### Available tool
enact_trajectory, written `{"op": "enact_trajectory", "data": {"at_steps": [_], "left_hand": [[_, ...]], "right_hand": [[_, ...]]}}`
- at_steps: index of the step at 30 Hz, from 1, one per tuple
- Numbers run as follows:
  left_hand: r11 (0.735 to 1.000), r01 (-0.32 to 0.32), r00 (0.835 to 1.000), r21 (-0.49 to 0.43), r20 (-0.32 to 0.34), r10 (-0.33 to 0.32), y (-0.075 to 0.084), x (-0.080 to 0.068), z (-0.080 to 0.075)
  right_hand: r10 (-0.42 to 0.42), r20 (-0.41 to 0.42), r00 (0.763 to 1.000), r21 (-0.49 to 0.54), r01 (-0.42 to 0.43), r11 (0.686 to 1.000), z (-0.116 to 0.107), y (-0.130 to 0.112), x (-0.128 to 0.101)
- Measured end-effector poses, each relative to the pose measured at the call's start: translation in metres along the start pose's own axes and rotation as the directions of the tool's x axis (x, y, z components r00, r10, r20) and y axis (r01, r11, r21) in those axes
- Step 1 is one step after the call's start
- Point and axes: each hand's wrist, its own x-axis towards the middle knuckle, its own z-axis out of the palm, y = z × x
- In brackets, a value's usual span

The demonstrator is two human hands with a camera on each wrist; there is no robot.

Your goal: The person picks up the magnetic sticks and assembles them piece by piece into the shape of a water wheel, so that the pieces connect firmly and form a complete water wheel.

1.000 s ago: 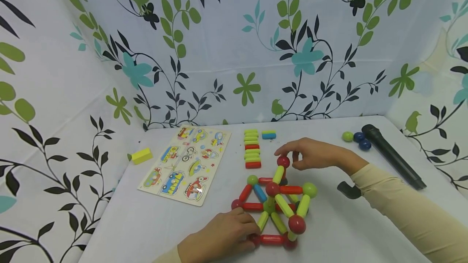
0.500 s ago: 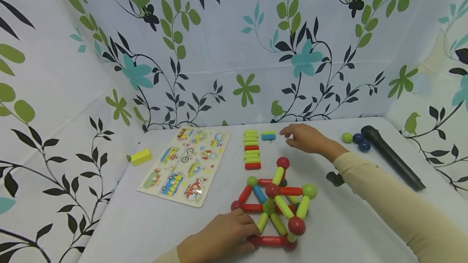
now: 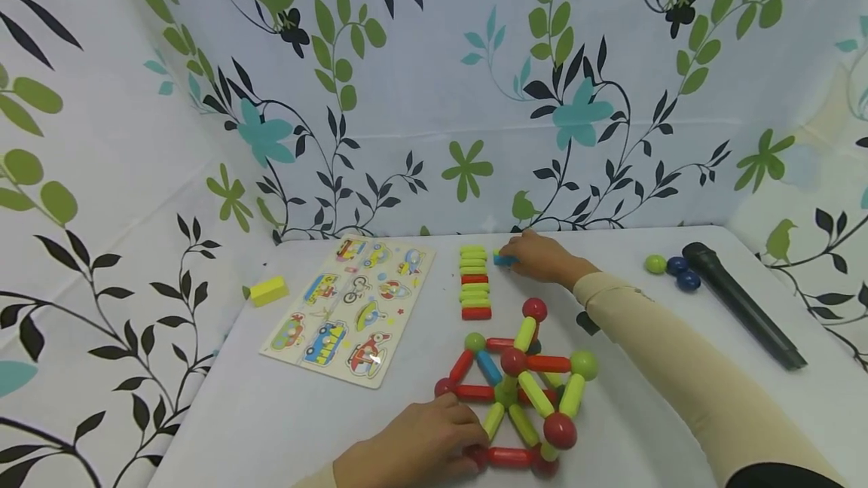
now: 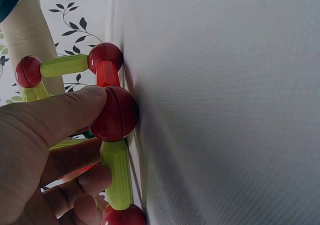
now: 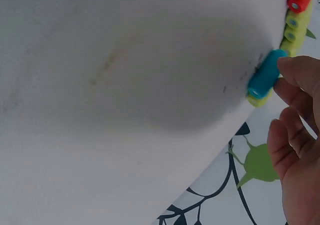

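Your right hand (image 3: 539, 258) reaches to the far middle of the worktop (image 3: 285, 413), fingertips (image 5: 300, 70) touching the blue rod (image 5: 265, 75) that lies beside a yellow-green one; whether the grip has closed round it you cannot tell, since the hand hides most of it in the head view. Just left of it runs the row of green and red rods (image 3: 474, 282). Your left hand (image 3: 414, 446) sits at the near edge, its grip curled on the rod-and-ball frame (image 3: 522, 390), thumb (image 4: 60, 115) pressed on a red ball (image 4: 116, 113) at the frame's near left corner.

Open worktop lies to the right of the frame, up to the black cylinder (image 3: 742, 303) and the three loose balls (image 3: 673, 268) near the far right edge. Left of the frame lies the vehicle puzzle board (image 3: 349, 307), and a yellow block (image 3: 267, 291) sits at the left edge. The frame's near side is cut off by the picture's bottom edge. No writing is readable.
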Motion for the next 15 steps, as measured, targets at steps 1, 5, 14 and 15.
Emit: {"op": "enact_trajectory", "data": {"at_steps": [1, 5, 14, 15], "left_hand": [[1.000, -0.001, 1.000, -0.006, 0.003, 0.001, 0.000, 0.000, 0.000], [0.999, 0.011, 1.000, -0.030, 0.028, -0.010, 0.001, 0.001, -0.001], [1.000, -0.003, 1.000, -0.005, 0.005, 0.003, 0.001, 0.002, 0.000], [1.000, -0.002, 1.000, -0.002, 0.003, 0.002, 0.001, 0.002, 0.000]], "right_hand": [[0.006, -0.002, 1.000, -0.009, -0.006, 1.000, 0.002, 0.000, 0.000], [0.033, 0.010, 0.999, -0.030, -0.033, 0.999, 0.005, -0.001, -0.001], [0.158, 0.156, 0.975, 0.091, -0.174, 0.981, 0.001, -0.002, -0.019], [0.160, 0.154, 0.975, 0.136, -0.182, 0.974, -0.002, -0.003, -0.024]]}}
